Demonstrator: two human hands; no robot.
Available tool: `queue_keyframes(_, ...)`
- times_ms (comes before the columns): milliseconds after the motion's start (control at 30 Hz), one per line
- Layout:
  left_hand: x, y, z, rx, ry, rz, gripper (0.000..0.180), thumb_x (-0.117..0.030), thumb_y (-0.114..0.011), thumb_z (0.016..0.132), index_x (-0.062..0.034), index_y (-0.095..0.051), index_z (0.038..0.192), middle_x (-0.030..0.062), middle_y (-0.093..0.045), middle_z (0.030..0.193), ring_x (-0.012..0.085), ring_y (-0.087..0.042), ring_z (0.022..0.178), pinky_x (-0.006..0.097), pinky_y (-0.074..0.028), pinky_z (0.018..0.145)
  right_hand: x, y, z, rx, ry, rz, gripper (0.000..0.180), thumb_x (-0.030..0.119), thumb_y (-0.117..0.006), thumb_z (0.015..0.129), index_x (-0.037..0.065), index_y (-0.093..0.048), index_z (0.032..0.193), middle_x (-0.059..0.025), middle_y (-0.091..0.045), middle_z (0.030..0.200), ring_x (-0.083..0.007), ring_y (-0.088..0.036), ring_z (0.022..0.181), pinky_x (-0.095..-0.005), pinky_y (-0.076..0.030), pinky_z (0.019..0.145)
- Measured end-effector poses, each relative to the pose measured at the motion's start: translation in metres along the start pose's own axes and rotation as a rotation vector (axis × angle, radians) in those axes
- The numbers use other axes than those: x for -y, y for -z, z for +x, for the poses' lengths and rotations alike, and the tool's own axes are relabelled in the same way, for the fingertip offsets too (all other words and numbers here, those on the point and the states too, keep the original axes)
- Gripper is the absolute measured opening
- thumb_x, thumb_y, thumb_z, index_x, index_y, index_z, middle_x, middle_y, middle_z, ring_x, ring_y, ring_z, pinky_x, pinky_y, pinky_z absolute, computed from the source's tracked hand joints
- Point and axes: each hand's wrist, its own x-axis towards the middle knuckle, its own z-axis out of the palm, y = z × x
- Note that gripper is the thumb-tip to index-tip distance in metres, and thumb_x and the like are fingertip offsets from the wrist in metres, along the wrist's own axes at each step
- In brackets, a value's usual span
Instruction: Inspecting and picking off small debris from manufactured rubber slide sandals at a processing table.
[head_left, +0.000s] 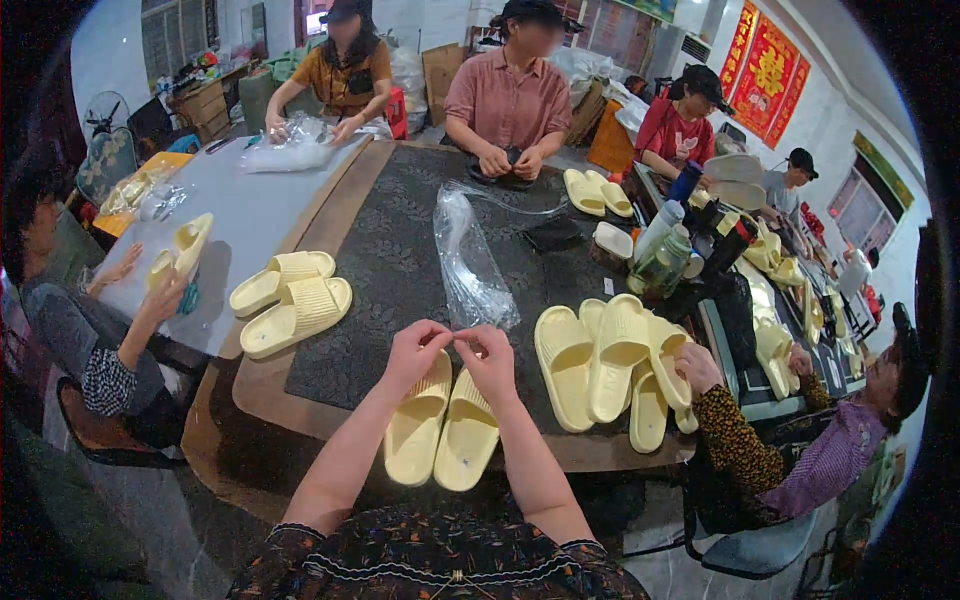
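At the near edge of the worktop point(258, 392), the left hand point(418, 354) and right hand point(488, 366) meet, grip drawn in: thumbs and index fingers close together, tips about touching. Can't tell from here whether anything thin is pinched between them. Bare forearms, patterned dark top.

Right below the hands: a pair of pale yellow slippers point(415, 440), side by side, heel ends toward the wearer of the top, strap ends partly hidden by the hands. Just beyond the fingertips, a bundle of clear plastic bags point(462, 250) lies lengthwise on a dark patterned mat point(375, 265).

To the left, another yellow pair point(295, 318), angled. To the right, a cluster of yellow slippers point(615, 360), some overlapping; a co-worker's hand point(700, 367) is against its right side. Farther back, one more pair point(598, 192), near a white tub point(612, 243) and a greenish jar point(662, 262).

Around: the seated person on the left holds up a yellow slipper point(192, 240); upper left, someone handles clear plastic point(290, 150); straight across, a person in a pink shirt point(508, 100) has both hands on something dark.
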Motion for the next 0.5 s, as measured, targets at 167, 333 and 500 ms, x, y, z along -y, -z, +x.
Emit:
queue_keyframes(167,0.011,0.000,0.007,-0.121,0.021,-0.065,0.010,-0.012,-0.062,0.088,-0.0015,-0.063,0.089,-0.0019,-0.058,0.074,0.0053,-0.050,0.068,0.022,-0.042,0.061,-0.002,0.000,0.000,-0.058,-0.004,-0.176,0.031,0.017,-0.073,0.077,0.004,-0.064,0.104,-0.0061,-0.064,0.083,-0.0174,-0.057,0.079,-0.0311,-0.047,0.073)
queue_keyframes(333,0.018,0.002,0.005,-0.127,0.023,-0.081,0.010,-0.012,-0.059,0.090,-0.0028,-0.061,0.093,-0.0015,-0.057,0.075,0.0063,-0.050,0.067,0.023,-0.042,0.061,-0.007,-0.002,-0.005,0.064,-0.213,0.040,0.022,0.022,-0.067,0.082,0.002,-0.068,0.090,-0.0091,-0.066,0.074,-0.0170,-0.057,0.056,-0.0299,-0.046,0.056)
queue_keyframes(500,0.010,-0.004,0.005,-0.011,0.116,-0.075,0.017,-0.011,-0.063,0.087,-0.0037,-0.063,0.103,0.0006,-0.064,0.087,0.0065,-0.058,0.077,0.022,-0.047,0.071,-0.019,-0.002,-0.001,-0.030,-0.145,0.002,0.018,0.016,-0.067,0.084,0.001,-0.068,0.093,-0.0042,-0.066,0.077,-0.0078,-0.059,0.068,-0.0234,-0.047,0.064)
